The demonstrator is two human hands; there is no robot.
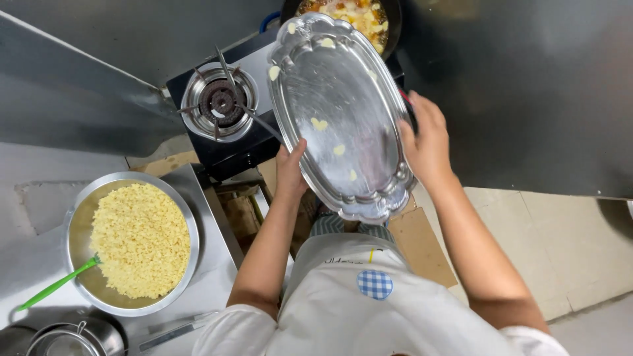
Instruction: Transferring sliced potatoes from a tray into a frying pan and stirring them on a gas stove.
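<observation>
1. Oval silver tray: tilted over the stove, a few pale scraps stuck on.
2. Left hand: gripping the tray's near edge.
3. Right hand: clasping the tray's far rim.
4. Dark pan: beyond the tray's top end, holding food.
5. Bowl of yellow grains: left of the stove.

The scene is evenly and fairly brightly lit, probably from overhead. Soft glare streaks the steel tray and the rim of the round bowl. The dark wall at upper right swallows detail. Shadows are faint and short under the arms. Focus holds sharp in the centre; straight edges bow slightly toward the corners, a wide-lens distortion.
</observation>
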